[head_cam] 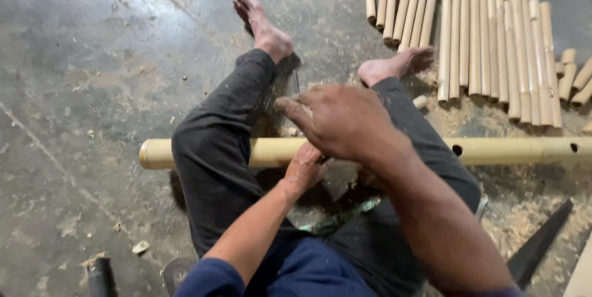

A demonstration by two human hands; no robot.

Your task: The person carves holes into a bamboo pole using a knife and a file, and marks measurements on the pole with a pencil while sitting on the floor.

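A long pale bamboo pole (518, 150) with round holes in its right part lies across my lap, resting over my legs in dark trousers. My left hand (303, 169) grips the pole from below near its middle. Just above the pole, my right hand (342, 119) is closed around a small tool whose pale tip sticks out at the thumb; the tool's kind is hidden by the fingers. My bare feet (266, 29) point away on the concrete floor.
A row of several cut bamboo sticks (493, 44) lies at the upper right, with short offcuts (573, 75) beside it. Sawdust covers the floor around my legs. A dark flat blade-like object (539, 244) lies at the lower right.
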